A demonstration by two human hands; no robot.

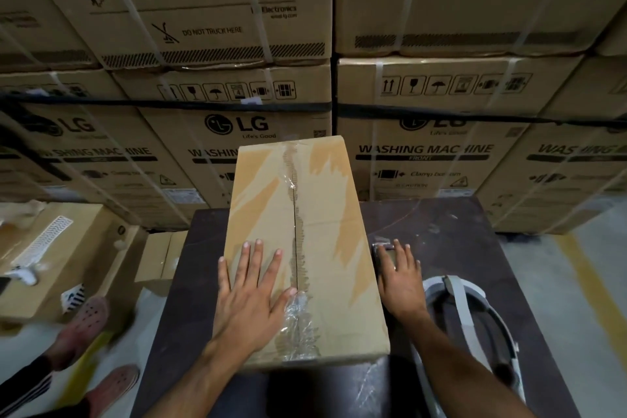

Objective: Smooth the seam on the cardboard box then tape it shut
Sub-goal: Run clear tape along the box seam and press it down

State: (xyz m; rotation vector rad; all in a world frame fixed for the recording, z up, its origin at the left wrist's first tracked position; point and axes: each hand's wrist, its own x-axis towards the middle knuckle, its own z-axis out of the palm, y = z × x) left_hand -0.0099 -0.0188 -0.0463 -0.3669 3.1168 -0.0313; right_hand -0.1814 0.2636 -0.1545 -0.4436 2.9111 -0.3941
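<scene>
A long cardboard box (325,214) lies on a dark table (441,234), its flaps closed. The centre seam (296,248) runs away from me, with torn paper and crinkled remnants of clear tape at both ends. My left hand (249,295) lies flat on the left flap, fingers spread, thumb at the seam near the wrinkled tape. My right hand (400,276) rests on the table beside the box's right side, its fingers over a tape dispenser (383,246), which is mostly hidden. Whether it grips the dispenser is unclear.
A white and grey headset-like device (468,312) lies on the table at my right forearm. Stacked washing-machine cartons (237,95) form a wall behind. Smaller open boxes (68,248) stand left of the table, next to another person's feet in pink shoes (84,326).
</scene>
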